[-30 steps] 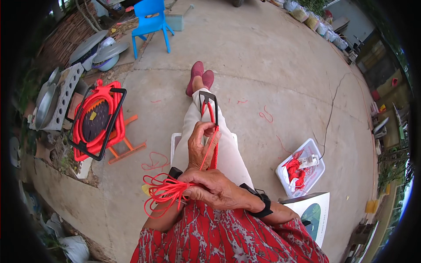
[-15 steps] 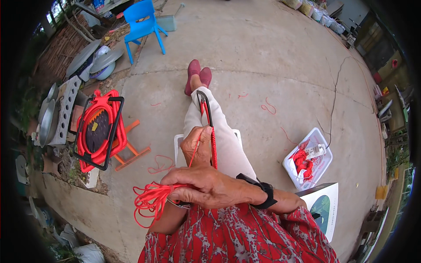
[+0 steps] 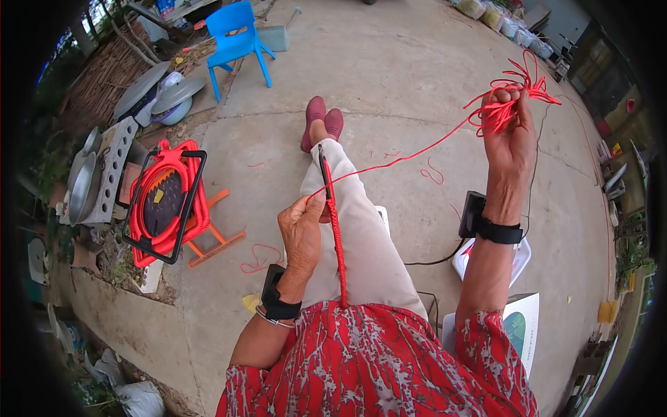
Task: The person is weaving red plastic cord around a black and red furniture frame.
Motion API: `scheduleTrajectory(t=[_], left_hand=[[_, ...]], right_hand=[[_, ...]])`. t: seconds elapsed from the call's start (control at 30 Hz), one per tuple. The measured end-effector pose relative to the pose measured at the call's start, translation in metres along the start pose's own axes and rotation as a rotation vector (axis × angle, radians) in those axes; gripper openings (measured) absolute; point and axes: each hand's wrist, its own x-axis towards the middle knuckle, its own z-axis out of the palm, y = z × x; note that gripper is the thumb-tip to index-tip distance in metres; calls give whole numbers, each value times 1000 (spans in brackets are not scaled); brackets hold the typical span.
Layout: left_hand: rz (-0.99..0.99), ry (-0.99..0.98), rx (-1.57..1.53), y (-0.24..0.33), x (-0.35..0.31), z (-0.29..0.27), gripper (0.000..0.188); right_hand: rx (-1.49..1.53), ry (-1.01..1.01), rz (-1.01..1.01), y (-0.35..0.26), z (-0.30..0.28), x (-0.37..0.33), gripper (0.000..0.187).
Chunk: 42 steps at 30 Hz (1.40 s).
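A long dark strip [image 3: 322,158], closely wrapped in red cord over its lower part [image 3: 338,250], stands over my lap, its bottom end against my shirt. Thumb and fingers of my left hand [image 3: 301,233] pinch it where the wrapping meets the bare part. From there a single red cord [image 3: 410,158] runs taut, up and to the right. It leads to a loose looped bundle of red cord [image 3: 501,115], gripped in my raised right hand [image 3: 511,132]. Fingers hide part of the strip.
Left of me a red cord-wrapped folding stool [image 3: 198,201] has a black frame. A blue chair [image 3: 233,31] stands ahead. Beyond my right forearm are a white basket [image 3: 520,258], partly hidden, and a white box [image 3: 528,323]. Red cord scraps [image 3: 432,172] lie on the concrete.
My right hand has swung from across my left forearm to the upper right with the cord bundle, drawing the cord out straight. My left hand still pinches the strip, slightly shifted.
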Motion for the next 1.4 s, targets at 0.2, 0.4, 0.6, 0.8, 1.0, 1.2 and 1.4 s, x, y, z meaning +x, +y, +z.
scheduleTrajectory(t=[0.2, 0.4, 0.6, 0.8, 1.0, 1.2, 1.4], left_hand=[[-154, -56, -80, 19, 7, 1, 28], [-42, -43, 28, 29, 11, -11, 30], [165, -318, 150, 76, 20, -1, 28], [652, -496, 414, 84, 38, 1, 24], [246, 44, 127, 44, 34, -11, 22], [-7, 140, -88, 15, 29, -17, 23], [-52, -26, -185, 35, 22, -27, 25]], right_hand=[[-305, -35, -45, 3, -53, 5, 17], [-859, -486, 634, 32, -39, -92, 13], [-824, -1154, 775, 85, -17, -148, 19], [-1005, -726, 806, 113, -1, -122, 21], [-1018, -407, 617, 139, -16, -106, 24], [-1608, -523, -151, 162, -39, -105, 14], [-1612, -497, 113, 157, -34, -105, 9]])
